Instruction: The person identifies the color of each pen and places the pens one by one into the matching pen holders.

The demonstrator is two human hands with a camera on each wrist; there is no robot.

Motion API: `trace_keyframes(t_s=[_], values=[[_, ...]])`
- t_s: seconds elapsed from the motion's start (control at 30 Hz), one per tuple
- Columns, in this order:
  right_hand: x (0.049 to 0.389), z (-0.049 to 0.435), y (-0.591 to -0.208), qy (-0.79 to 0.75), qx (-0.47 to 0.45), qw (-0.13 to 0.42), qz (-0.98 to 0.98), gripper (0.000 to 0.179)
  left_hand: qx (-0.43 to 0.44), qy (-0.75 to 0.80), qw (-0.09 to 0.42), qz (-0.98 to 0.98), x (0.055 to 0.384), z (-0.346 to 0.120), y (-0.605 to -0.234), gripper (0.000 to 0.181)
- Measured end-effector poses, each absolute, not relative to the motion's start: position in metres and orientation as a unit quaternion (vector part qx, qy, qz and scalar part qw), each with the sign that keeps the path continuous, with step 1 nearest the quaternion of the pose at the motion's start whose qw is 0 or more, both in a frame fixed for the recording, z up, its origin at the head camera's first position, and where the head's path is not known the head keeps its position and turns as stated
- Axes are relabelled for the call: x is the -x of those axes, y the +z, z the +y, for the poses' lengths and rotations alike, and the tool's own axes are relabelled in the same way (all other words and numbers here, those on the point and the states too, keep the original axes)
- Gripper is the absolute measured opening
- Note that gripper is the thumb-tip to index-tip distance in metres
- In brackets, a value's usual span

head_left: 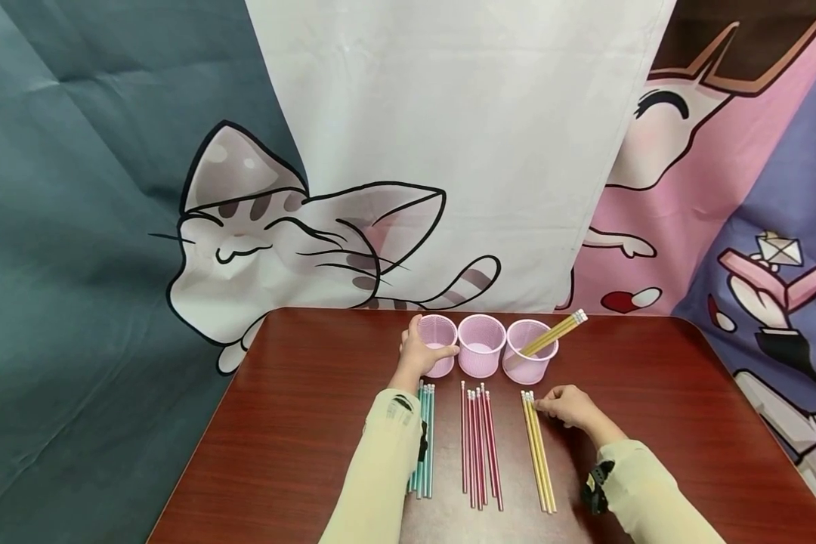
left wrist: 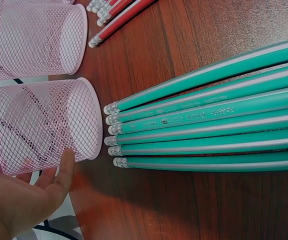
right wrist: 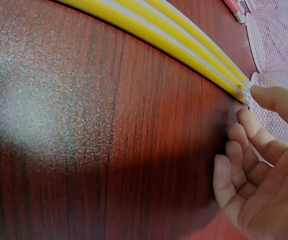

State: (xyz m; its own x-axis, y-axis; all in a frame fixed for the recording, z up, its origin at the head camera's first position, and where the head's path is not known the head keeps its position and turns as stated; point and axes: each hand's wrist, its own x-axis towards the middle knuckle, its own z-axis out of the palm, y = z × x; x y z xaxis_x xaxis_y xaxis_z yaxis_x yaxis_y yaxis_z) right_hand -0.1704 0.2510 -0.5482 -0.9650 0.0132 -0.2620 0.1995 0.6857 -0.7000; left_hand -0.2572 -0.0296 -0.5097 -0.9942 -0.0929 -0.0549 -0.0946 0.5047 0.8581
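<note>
My left hand [head_left: 418, 353] grips the leftmost pink mesh pencil cup [left wrist: 44, 125] round its side, thumb on one side and fingers on the other. Below that hand lies a row of green pencils [left wrist: 194, 117], erasers toward the cup. My right hand [head_left: 571, 406] is beside the eraser ends of a few yellow pencils [head_left: 539, 453] on the table. In the right wrist view its thumb and forefinger stand apart close to those ends, the other fingers loosely bent. More yellow pencils [head_left: 554, 334] lean in the rightmost pink mesh cup [head_left: 527, 368].
A middle pink mesh cup [head_left: 481, 346] stands between the other two. Several red pencils [head_left: 479, 446] lie between the green and yellow groups on the brown wooden table [head_left: 279, 453]. A printed cloth backdrop [head_left: 503, 151] hangs behind the table's far edge.
</note>
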Motion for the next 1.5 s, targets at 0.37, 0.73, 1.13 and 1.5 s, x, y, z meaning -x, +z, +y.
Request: trace_keyframes(t_s=[0.37, 0.73, 1.13, 1.5], values=[[0.1724, 0.2491, -0.5474, -0.387, -0.065, 0.140, 0.909, 0.024, 0.057, 0.494, 0.002, 0.867, 0.2564, -0.0299, -0.5082, 0.102], [0.1747, 0.2466, -0.5509, -0.363, -0.081, 0.134, 0.919, 0.024, 0.056, 0.496, 0.002, 0.867, 0.2557, -0.0302, -0.5069, 0.102], [0.1757, 0.2434, -0.5510, -0.340, -0.077, 0.116, 0.930, 0.023, 0.055, 0.491, 0.002, 0.869, 0.2575, -0.0301, -0.5091, 0.103], [0.1734, 0.2426, -0.5465, -0.284, -0.049, 0.083, 0.954, 0.024, 0.055, 0.497, 0.003, 0.866, 0.2560, -0.0297, -0.5089, 0.103]])
